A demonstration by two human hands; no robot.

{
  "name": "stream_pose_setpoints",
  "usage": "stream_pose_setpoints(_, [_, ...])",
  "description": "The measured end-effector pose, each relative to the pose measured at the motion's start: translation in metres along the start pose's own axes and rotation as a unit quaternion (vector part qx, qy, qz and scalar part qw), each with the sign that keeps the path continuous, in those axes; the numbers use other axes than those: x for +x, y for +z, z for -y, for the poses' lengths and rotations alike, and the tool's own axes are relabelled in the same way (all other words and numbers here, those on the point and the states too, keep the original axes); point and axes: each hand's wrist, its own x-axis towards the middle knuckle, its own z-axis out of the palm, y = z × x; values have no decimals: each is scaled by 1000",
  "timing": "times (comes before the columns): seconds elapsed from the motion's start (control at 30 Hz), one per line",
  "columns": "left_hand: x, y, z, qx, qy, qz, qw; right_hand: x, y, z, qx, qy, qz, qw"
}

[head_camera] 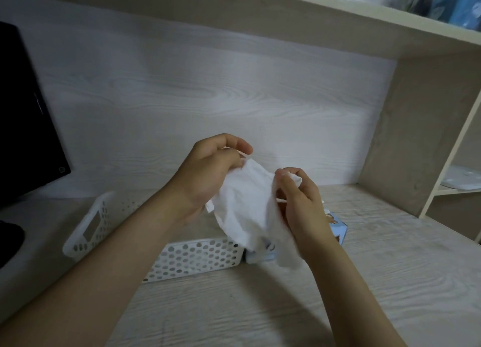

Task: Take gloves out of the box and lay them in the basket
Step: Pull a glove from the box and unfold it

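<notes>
A bunch of thin white gloves [247, 211] hangs in the air between both hands, above the desk. My left hand [208, 175] grips its upper left edge. My right hand [302, 203] pinches its upper right edge with thumb and fingers. Below and to the left stands a white perforated plastic basket [192, 258]; my left forearm hides most of its inside. The light blue glove box [338, 229] lies just right of the basket, mostly covered by the gloves and my right hand.
A dark monitor [23, 117] stands at the far left. A wooden shelf unit [416, 138] rises on the right, with a shelf board [364, 16] overhead. The light wooden desk [390, 281] stretches in front of the basket and box.
</notes>
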Motion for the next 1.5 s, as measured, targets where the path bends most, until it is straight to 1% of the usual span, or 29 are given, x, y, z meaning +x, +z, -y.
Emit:
stream_pose_setpoints(0.03, [-2, 2, -2, -11, -3, 16, 1000, 1, -1, 0, -16, 0, 8, 1000])
stream_pose_setpoints(0.1, [-3, 4, -3, -9, -13, 21, 1000, 0, -3, 2, -41, 1, 29, 999])
stream_pose_setpoints(0.17, [0, 2, -1, 31, -24, 5, 999, -2, -3, 3, -53, -4, 42, 998])
stream_pose_setpoints(0.23, [4, -4, 3, 90, -38, -8, 995, -4, 1, 1, -68, -23, 36, 997])
stream_pose_setpoints(0.33, [9, -16, 12, 211, -60, 4, 976, -4, 11, -6, -130, -94, -1, 987])
stream_pose_setpoints(0.4, [12, -23, 18, 269, -67, 7, 961, -1, 20, -13, -191, -152, -26, 969])
stream_pose_setpoints(0.47, [12, -31, 20, 316, -67, 11, 946, 2, 29, -18, -303, -209, -33, 929])
stream_pose_setpoints(0.57, [17, -52, 21, 360, -70, 49, 929, 9, 44, -16, -468, -296, -36, 832])
stream_pose_setpoints(0.63, [19, -70, 22, 342, -92, 84, 932, 14, 55, -12, -548, -302, -20, 780])
stream_pose_setpoints(0.7, [20, -86, 22, 306, -113, 100, 940, 20, 63, -13, -592, -293, -4, 750])
stream_pose_setpoints(0.8, [23, -103, 23, 298, -141, 120, 936, 30, 76, -16, -633, -291, 36, 717])
stream_pose_setpoints(0.93, [24, -124, 28, 336, -202, 178, 903, 46, 101, -16, -650, -315, 132, 679])
stream_pose_setpoints(1.0, [25, -133, 34, 346, -230, 193, 889, 50, 114, -15, -652, -309, 186, 667])
stream_pose_setpoints(1.1, [26, -147, 45, 345, -257, 185, 884, 54, 132, -16, -629, -255, 272, 682])
stream_pose_setpoints(1.17, [26, -154, 51, 367, -269, 187, 871, 57, 143, -21, -619, -229, 307, 686])
stream_pose_setpoints(1.33, [21, -150, 65, 486, -273, 181, 810, 61, 158, -31, -637, -225, 338, 655])
stream_pose_setpoints(1.43, [20, -144, 67, 546, -282, 181, 768, 59, 160, -28, -665, -261, 317, 624])
stream_pose_setpoints(1.5, [20, -142, 68, 565, -294, 184, 749, 56, 158, -24, -686, -291, 287, 601])
